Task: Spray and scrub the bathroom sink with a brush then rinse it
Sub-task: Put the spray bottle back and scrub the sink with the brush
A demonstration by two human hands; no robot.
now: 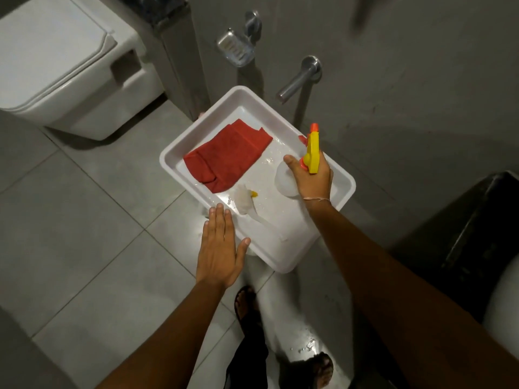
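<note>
A white rectangular tray (179, 153) sits below a wall tap. In it lie a folded red cloth (224, 155) and a white scrub brush (247, 204) with a pale handle pointing toward me. My right hand (313, 178) grips a spray bottle (312, 150) with a yellow and orange trigger head, standing upright in the tray's right part. My left hand (219, 248) is flat, fingers apart, resting at the tray's near left rim beside the brush. The sink's edge (502, 293) shows only at the far right.
A white toilet (70, 66) stands at the upper left. A metal tap (300, 77) and a soap dish (236, 49) hang on the grey wall above the tray. A dark counter (477, 234) fills the right. My sandalled feet (247, 304) stand on wet grey tiles.
</note>
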